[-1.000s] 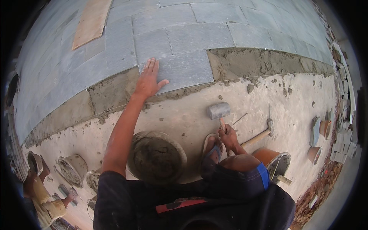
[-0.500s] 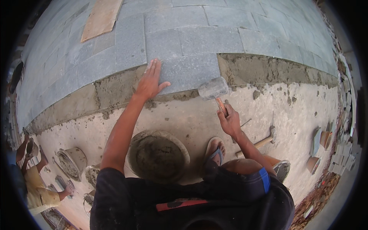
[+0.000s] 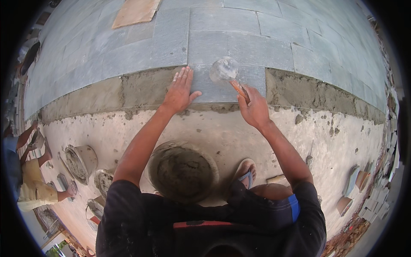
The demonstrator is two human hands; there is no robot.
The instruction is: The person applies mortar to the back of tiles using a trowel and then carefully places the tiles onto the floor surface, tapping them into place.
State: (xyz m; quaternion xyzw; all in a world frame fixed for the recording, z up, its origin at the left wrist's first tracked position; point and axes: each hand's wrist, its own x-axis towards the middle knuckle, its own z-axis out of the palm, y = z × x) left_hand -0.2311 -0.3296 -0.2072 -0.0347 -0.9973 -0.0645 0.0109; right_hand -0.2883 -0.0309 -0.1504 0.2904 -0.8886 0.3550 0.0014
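My left hand lies flat at the left edge of a grey stone tile, thumb spread onto it and fingers stretched away from me. In my right hand is the orange handle of a mallet. Its worn, whitish head is over the tile's far part; whether it touches the stone I cannot tell. Wet mortar borders the tile on the left, and more mortar on the right. A thin string runs along the tile's near edge. Between me and the string stands a round tub of mortar.
Laid grey paving stretches away beyond the mortar strip, with a brown board on it. A wooden tool handle lies right of my foot. At the left, another person works near several mortar buckets. Stacked stone pieces stand far right.
My right hand has moved the mallet up and away from me, from the tile's near right corner to over its far part. My left hand stays at the tile's left edge. The view has shifted.
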